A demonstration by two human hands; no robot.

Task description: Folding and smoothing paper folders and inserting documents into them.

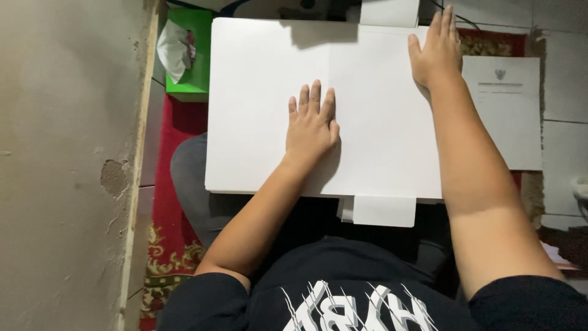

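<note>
A large white folder or card sheet with small tabs at its near and far edges lies across my lap. My left hand rests flat on its middle, palm down, fingers together and pointing away from me. My right hand lies flat on the far right corner of the same sheet, fingers stretched out. Neither hand grips anything.
A printed white paper lies on the floor to the right, partly under the big sheet. A green tissue box stands at the far left. A rough wall runs along the left. A red patterned rug covers the floor.
</note>
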